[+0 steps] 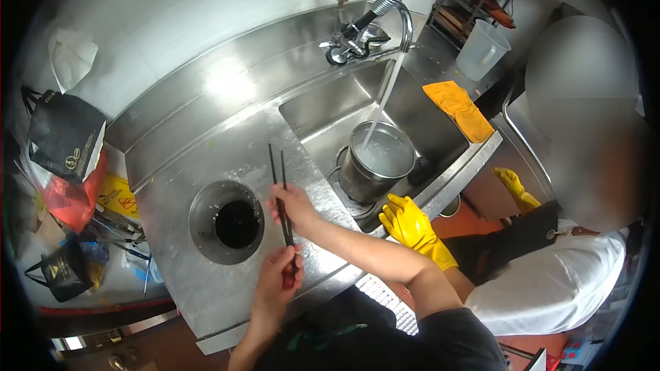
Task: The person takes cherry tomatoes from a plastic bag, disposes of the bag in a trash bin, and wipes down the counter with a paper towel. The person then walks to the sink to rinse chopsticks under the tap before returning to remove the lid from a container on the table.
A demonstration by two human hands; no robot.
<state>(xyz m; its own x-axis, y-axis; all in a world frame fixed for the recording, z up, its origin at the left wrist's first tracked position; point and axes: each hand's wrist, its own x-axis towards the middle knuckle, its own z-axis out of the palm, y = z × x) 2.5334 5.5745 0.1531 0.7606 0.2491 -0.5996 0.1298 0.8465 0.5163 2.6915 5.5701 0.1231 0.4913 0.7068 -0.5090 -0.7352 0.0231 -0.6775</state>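
Observation:
A pair of long dark chopsticks (278, 175) points away from me over the steel counter (227, 144). My right hand (295, 207) is closed around them near the middle. Lower down, my left hand (280, 273) grips their near ends. To the left of both hands is a round funnel-shaped opening (206, 233) in the counter, dark inside. On the right, a steel pot (371, 175) stands in the sink (309, 120), and water runs into it from the faucet (407, 31).
A co-worker stands at the right, one yellow rubber glove (412, 227) at the sink's front edge. An orange cloth (457, 106) lies on the sink's right rim. Behind it are a clear plastic pitcher (483, 51) and a rack. Bags, including a black one (65, 134), crowd the left.

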